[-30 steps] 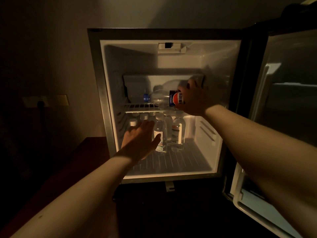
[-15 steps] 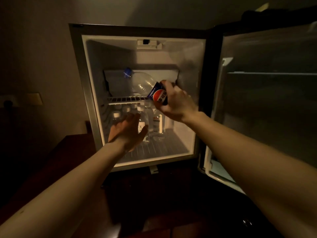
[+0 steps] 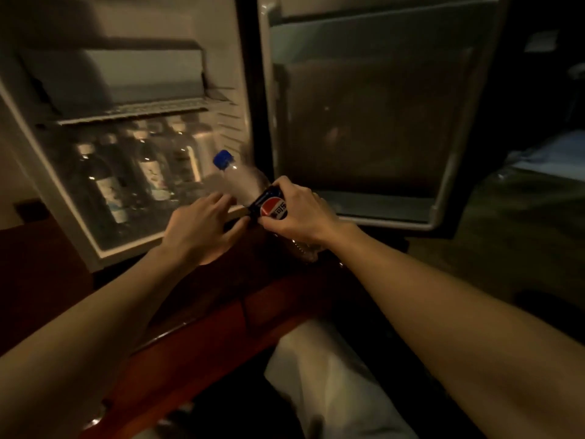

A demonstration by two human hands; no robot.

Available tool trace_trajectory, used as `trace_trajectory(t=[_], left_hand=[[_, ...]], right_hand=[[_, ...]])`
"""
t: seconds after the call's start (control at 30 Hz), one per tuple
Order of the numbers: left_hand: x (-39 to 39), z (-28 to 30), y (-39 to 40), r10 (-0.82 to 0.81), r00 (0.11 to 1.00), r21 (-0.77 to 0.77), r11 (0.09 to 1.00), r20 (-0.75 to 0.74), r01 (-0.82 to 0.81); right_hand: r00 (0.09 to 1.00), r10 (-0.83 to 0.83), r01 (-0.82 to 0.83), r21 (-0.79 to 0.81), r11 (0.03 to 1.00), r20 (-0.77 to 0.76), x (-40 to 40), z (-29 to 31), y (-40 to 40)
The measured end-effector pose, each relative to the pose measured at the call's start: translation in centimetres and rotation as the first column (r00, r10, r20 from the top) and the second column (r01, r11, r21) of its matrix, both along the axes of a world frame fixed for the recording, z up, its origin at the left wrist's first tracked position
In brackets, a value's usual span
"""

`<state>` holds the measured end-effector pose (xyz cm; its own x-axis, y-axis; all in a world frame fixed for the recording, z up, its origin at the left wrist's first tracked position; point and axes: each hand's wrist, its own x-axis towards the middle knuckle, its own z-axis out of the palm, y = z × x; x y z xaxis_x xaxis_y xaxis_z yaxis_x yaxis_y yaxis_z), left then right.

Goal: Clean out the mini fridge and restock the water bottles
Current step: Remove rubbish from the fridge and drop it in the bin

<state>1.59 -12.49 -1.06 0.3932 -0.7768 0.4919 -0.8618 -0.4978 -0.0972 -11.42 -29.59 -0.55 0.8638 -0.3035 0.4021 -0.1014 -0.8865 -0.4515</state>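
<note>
Right hand [image 3: 297, 213] grips soda bottle [image 3: 250, 188] just outside fridge [image 3: 104, 248]; left hand [image 3: 202, 229] beside it, fingers relaxed, empty.

Right hand [image 3: 297, 213] pulled cola bottle [image 3: 250, 185] out of fridge [image 3: 126, 245].

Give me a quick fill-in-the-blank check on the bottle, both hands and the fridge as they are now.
1. The right hand grips the cola bottle at its ____.
2. The bottle's cap is ____ in colour.
3. The left hand holds ____.
4. The water bottles stand ____ the wire shelf.

Missing words: label; blue; nothing; below
</note>
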Motion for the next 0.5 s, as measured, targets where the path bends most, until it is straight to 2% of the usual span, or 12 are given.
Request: trace_trajectory(t=[0.13,0.3,0.5], left_hand=[[-3.4,-0.8,-1.9,-0.145,0.989,0.034,0.989,-0.033,0.147],[-9.0,-2.5,-5.7,-0.240,0.968,0.035,0.970,-0.073,0.243],[-14.8,-4.6,-10.3,-0.417,0.906,0.121,0.898,-0.070,0.423]], right_hand=[[0.995,-0.064,0.064,0.002,0.998,-0.073,-6.2,-2.0,-1.2],[0.956,-0.250,0.247,-0.040,0.968,-0.152,-14.1,-4.2,-3.5],[0.894,-0.380,0.380,-0.046,0.924,-0.237,-22.4,-6.3,-5.6]])
